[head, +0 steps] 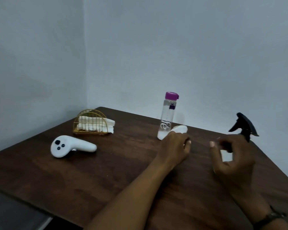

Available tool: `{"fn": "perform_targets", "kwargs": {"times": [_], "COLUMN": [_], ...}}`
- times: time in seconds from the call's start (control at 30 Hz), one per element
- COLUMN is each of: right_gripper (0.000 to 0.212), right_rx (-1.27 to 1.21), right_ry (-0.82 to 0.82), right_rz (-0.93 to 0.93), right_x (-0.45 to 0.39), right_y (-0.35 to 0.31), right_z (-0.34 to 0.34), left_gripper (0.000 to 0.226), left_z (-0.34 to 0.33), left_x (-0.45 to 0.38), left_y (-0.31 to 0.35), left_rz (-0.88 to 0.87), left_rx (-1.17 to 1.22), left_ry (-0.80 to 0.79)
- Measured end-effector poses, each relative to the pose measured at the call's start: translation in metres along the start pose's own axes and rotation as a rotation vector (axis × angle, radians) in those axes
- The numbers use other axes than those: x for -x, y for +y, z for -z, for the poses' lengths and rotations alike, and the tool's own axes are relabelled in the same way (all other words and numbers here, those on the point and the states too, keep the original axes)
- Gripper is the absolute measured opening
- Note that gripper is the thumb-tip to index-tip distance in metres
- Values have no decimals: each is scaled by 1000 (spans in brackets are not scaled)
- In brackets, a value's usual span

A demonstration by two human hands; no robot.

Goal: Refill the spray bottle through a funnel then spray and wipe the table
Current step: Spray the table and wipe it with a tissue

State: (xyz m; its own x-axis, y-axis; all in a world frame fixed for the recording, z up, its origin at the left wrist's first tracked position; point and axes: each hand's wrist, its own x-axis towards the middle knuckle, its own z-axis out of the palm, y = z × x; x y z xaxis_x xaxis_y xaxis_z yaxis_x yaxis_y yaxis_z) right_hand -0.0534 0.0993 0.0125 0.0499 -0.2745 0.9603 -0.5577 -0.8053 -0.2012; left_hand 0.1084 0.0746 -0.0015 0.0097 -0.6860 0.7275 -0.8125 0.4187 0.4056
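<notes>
On the dark wooden surface, a clear water bottle with a purple cap stands upright near the far edge. Just beside its base lies a white object, possibly the funnel; its shape cannot be confirmed. The left hand rests directly in front of this object, fingers loosely curled, touching or nearly touching it; a firm grip cannot be confirmed. The right hand is raised near the right edge, fingers partly curled and blurred. The black trigger head of the spray bottle projects above this hand. The bottle body is mostly hidden behind the palm, so contact cannot be determined. At left, a white controller lies flat. Behind it, a gold wire holder contains folded white cloths.
</notes>
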Motion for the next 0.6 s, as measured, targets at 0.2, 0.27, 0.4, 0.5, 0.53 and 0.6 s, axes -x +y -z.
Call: {"fn": "perform_targets", "kwargs": {"times": [0.2, 0.27, 0.4, 0.5, 0.53, 0.6], "right_gripper": [13, 19, 17, 14, 12, 9], "right_rx": [-247, -351, -363, -272, -236, -173], "right_ry": [-239, -251, -274, -335, -411, -649], "right_rz": [-385, -550, -610, -528, -470, -325], "right_x": [-6, -16, -36, -55, -62, -73], "right_y": [-20, -21, -21, -28, -31, -40], "right_z": [-70, -98, -145, -179, -192, -217], "left_gripper": [17, 22, 19, 16, 18, 22], "left_z": [15, 21, 34, 45, 48, 52], "left_x": [-9, -14, -16, -15, -17, -17], "left_y": [-17, -29, -44, -55, -61, -72], "left_rz": [133, 197, 352, 542, 611, 771], "left_rx": [157, 190, 197, 202, 228, 326], "left_ry": [43, 102, 103, 89, 114, 184]}}
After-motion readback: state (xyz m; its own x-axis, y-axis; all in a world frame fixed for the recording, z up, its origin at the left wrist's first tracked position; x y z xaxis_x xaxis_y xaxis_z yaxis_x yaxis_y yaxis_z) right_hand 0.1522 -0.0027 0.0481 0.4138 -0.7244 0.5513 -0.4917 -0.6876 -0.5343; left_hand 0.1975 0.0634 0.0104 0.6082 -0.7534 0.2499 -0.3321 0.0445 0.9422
